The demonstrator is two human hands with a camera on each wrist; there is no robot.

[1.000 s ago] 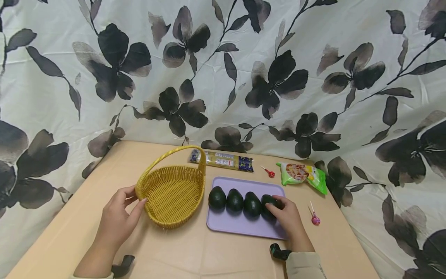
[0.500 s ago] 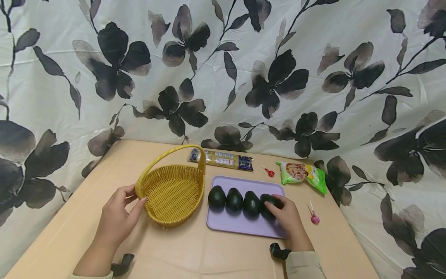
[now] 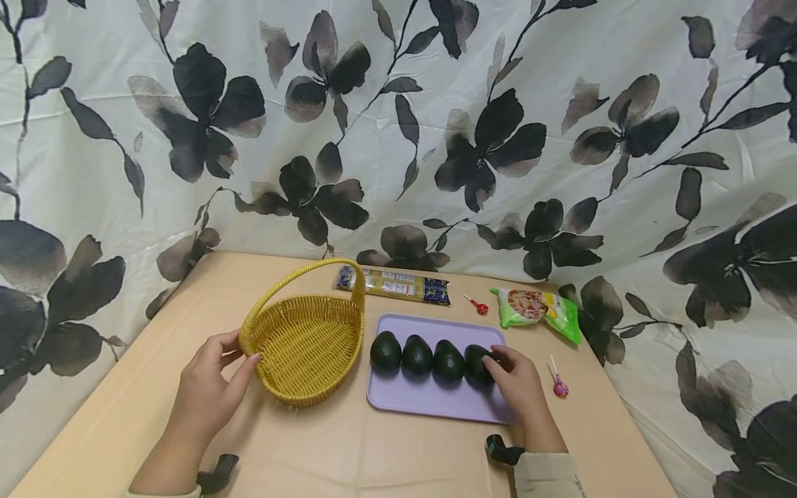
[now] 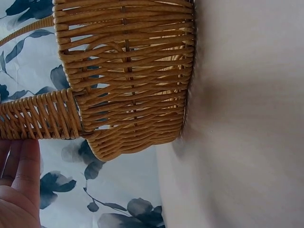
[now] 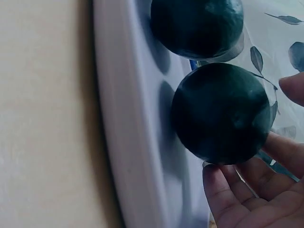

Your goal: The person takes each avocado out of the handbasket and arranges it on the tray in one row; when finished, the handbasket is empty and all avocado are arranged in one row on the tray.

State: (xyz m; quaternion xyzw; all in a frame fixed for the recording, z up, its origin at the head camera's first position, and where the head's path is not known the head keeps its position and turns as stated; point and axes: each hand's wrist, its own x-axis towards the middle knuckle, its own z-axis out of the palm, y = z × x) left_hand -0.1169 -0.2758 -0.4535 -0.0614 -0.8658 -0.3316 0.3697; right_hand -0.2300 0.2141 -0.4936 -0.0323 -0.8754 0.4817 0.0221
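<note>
A golden wicker basket [image 3: 305,349] with a tall arched handle [image 4: 40,114] stands left of centre. My left hand [image 3: 212,380] grips it where the handle meets the left rim, thumb in front and fingers behind. Several dark green avocados [image 3: 417,356] lie in a row on a lilac tray [image 3: 429,407]. My right hand [image 3: 519,387] is at the rightmost avocado [image 5: 221,114]. In the right wrist view its fingertips [image 5: 216,178] touch that avocado's side, while the thumb [image 5: 292,88] stands apart from it. Inside the basket only the woven bottom shows.
Behind the tray lie a long packet [image 3: 392,285] with blue ends and a red lollipop [image 3: 481,308]. A green snack bag [image 3: 538,311] is at the back right. Right of the tray lies a pink lollipop [image 3: 560,389]. A floral curtain [image 3: 398,138] hangs behind the table [image 3: 299,456].
My right hand has shifted slightly right and loosened from the rightmost avocado, so more of it shows. The left hand and basket keep their place, and the view has shifted a little.
</note>
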